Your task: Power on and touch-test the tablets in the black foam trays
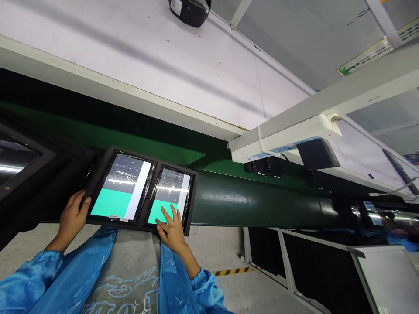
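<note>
Two tablets with lit screens sit side by side in a black tray (148,203). The left tablet (114,203) and the right tablet (160,209) both show dark grey, green and white areas. My left hand (73,213) grips the tray's left edge, its thumb near the lower left corner. Spread over the lower part of the right tablet is my right hand (172,229), fingers apart, the tips at the green area. Whether each fingertip touches the glass I cannot tell.
Underneath runs a green conveyor belt (255,203). Another black tray with a screen (16,159) lies at the left. Above are a white shelf (131,56), a power strip (281,137) with a black adapter (317,152), and a black device (191,11). Dark-panelled frames (314,257) stand lower right.
</note>
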`<state>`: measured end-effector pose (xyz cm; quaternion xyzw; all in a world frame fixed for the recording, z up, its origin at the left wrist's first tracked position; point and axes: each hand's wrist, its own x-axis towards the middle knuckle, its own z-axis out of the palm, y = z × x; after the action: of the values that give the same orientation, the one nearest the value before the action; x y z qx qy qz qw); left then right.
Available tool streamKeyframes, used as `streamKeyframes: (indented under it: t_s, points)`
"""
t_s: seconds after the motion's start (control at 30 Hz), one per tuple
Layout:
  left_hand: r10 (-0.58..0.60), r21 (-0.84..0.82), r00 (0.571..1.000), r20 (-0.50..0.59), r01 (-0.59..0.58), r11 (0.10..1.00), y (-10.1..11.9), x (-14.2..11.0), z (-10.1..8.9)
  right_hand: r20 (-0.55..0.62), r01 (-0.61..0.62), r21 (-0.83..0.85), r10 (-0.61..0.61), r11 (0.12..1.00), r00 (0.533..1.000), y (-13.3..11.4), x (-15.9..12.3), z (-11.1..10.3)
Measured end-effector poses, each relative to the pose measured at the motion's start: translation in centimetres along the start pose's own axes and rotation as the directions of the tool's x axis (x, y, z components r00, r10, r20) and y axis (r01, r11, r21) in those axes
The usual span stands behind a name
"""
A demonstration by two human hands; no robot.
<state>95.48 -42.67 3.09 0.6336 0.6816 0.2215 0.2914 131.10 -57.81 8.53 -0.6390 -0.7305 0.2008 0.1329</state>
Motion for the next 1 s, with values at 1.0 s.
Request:
streamKeyframes:
  t_s: [1.0]
  points:
    - [-0.017,-0.027,1.0,0.005,0.017,0.999,0.2,0.8,0.2,-0.052,0.028,0.238,-0.016,0.971,0.998,-7.5,2.5,2.2]
